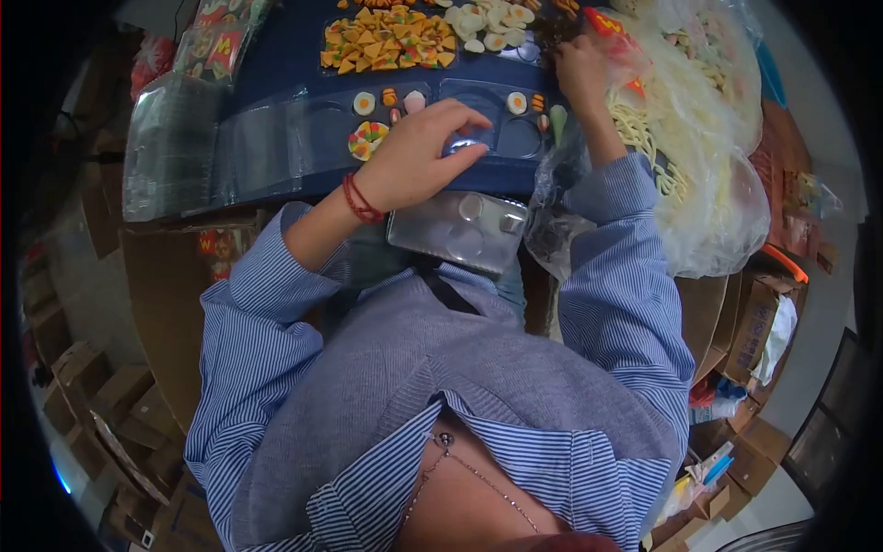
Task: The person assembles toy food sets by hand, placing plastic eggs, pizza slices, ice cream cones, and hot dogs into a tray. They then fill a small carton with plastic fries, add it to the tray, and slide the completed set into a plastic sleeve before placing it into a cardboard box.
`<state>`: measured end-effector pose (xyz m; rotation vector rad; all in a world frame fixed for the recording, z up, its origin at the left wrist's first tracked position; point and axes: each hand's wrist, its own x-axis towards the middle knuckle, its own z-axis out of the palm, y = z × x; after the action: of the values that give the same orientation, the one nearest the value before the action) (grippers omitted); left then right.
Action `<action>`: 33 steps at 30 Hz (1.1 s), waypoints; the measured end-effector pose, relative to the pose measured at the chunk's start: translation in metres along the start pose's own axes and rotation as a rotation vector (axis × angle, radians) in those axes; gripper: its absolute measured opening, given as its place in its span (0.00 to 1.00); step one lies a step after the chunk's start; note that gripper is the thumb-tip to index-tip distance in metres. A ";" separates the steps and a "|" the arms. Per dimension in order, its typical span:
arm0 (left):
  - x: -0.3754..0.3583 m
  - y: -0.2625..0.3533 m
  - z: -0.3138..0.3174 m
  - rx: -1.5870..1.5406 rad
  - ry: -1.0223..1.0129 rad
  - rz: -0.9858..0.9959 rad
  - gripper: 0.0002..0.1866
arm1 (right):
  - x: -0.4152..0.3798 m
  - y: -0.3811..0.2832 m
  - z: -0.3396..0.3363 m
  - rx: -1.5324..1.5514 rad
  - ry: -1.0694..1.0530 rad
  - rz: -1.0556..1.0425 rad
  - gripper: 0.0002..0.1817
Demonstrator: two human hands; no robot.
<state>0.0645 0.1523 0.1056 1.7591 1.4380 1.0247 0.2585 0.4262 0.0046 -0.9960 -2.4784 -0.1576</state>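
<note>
My left hand [421,155] hovers over two clear plastic blister trays, thumb and index finger apart, with nothing visible between them. The left tray [328,118] holds a round toy pizza [368,140], a toy fried egg [364,102] and small toy food pieces, partly covered by my hand. In the right tray [478,89] lie another toy egg [517,102] and small pieces along its right side. My right hand [583,72] reaches to the far side, at a dark pile of small pieces [550,32]; its fingertips are blurred and partly hidden.
Toy pizza slices [386,41] and white egg-like pieces [487,20] lie in heaps at the back. Stacked clear trays [170,147] stand left. A large plastic bag [708,184] with noodle-like strands [644,138] fills the right. A clear container [457,235] rests at my lap.
</note>
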 end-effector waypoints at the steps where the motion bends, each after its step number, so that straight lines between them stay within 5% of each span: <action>1: -0.007 -0.004 -0.002 -0.042 -0.006 -0.063 0.13 | -0.001 0.001 0.003 -0.008 0.029 0.027 0.07; 4: -0.028 -0.018 -0.012 -0.281 0.003 -0.298 0.12 | -0.002 0.000 0.002 0.029 0.087 0.062 0.06; 8: -0.047 -0.043 -0.016 -0.409 0.101 -0.321 0.10 | -0.003 -0.010 -0.007 0.036 0.136 0.037 0.06; 10: -0.051 -0.039 -0.021 -0.671 0.159 -0.374 0.09 | 0.000 -0.045 -0.034 0.674 -0.024 0.298 0.07; 12: -0.054 -0.032 -0.020 -0.451 0.264 -0.388 0.09 | -0.006 -0.106 -0.070 0.956 -0.224 0.288 0.07; 14: -0.063 -0.040 -0.021 -0.227 0.352 -0.399 0.08 | -0.021 -0.150 -0.065 1.114 -0.315 0.002 0.08; 16: -0.070 -0.066 -0.014 0.460 0.430 -0.036 0.09 | -0.030 -0.183 -0.057 1.033 -0.342 -0.132 0.10; 20: -0.082 -0.091 -0.005 0.451 0.396 0.080 0.11 | -0.026 -0.200 -0.049 0.586 -0.293 -0.602 0.14; 27: -0.088 -0.101 0.005 0.617 0.391 0.172 0.14 | -0.029 -0.192 -0.041 0.510 -0.289 -0.655 0.11; 33: -0.091 -0.098 0.009 0.683 0.360 0.221 0.15 | -0.053 -0.199 -0.051 0.518 -0.183 -0.450 0.11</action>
<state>0.0157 0.0830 0.0021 2.3376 2.0236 1.0777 0.1760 0.2340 0.0382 -0.2424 -2.6622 0.4337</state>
